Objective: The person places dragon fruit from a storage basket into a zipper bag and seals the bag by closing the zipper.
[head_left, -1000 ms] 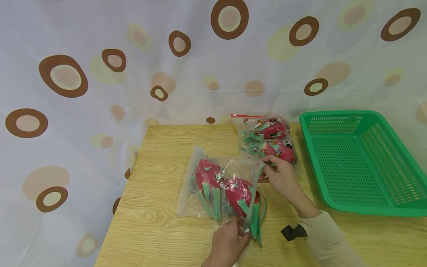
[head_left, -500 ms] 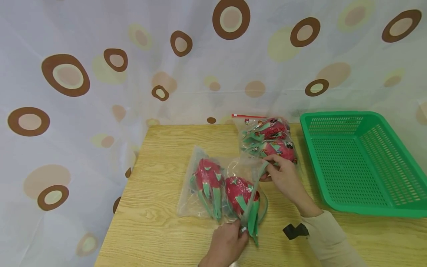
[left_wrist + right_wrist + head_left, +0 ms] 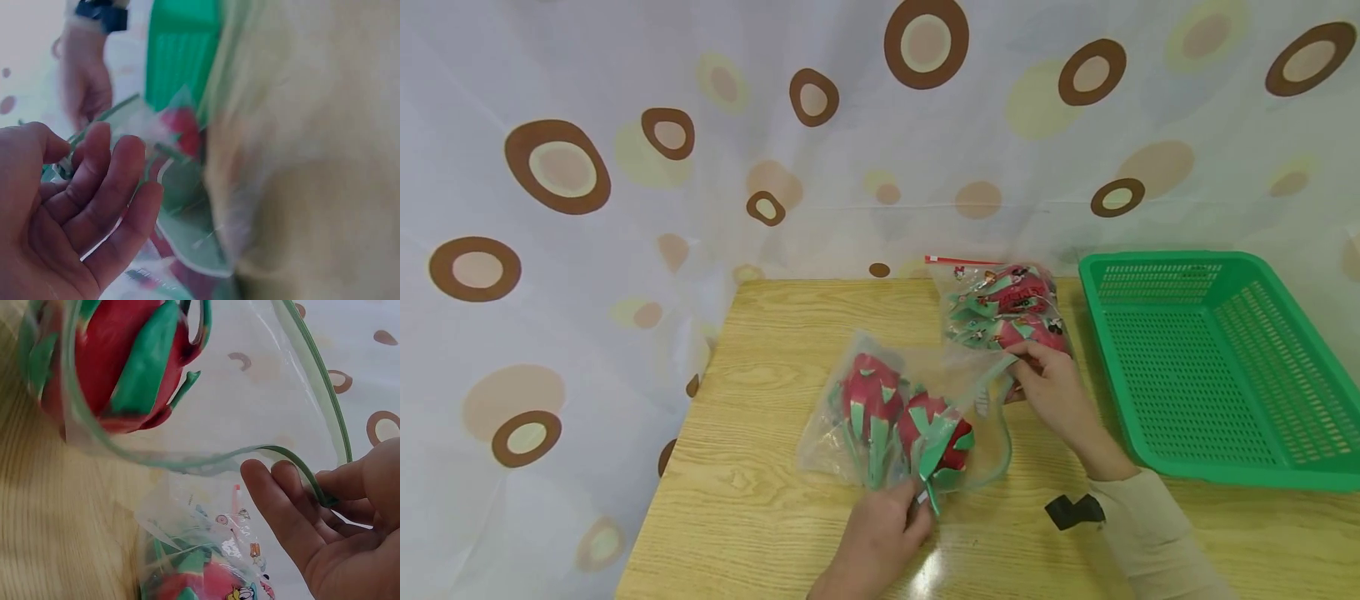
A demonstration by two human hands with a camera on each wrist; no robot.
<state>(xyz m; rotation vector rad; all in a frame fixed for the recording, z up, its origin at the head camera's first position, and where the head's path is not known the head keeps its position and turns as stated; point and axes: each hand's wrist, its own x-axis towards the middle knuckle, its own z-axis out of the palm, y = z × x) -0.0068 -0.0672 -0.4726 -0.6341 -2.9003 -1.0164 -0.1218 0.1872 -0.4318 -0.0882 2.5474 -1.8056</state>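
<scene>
A clear zip bag (image 3: 826, 450) with a green-edged mouth lies on the table, holding a dragon fruit (image 3: 871, 392) at its left and another dragon fruit (image 3: 917, 417) nearer the mouth. My left hand (image 3: 880, 525) pinches the near corner of that mouth, by a small white slider (image 3: 922, 497). At the far corner, my right hand (image 3: 1056, 404) pinches the green zip strip (image 3: 328, 381) between thumb and fingers. The mouth gapes toward the right. In the right wrist view the nearer fruit (image 3: 128, 369) shows through the opening. Motion blurs part of the left wrist view.
Behind my right hand lies a printed zip bag (image 3: 1000, 304) with a red strip, holding more dragon fruit. A green plastic basket (image 3: 1172, 392) stands at the right. The wooden table (image 3: 737, 400) meets a patterned curtain (image 3: 850, 125) at the back and left.
My left hand has moved left and a little up with its corner of the bag. The mouth spreads wider, and the nearer dragon fruit sits further inside. My right hand keeps its grip.
</scene>
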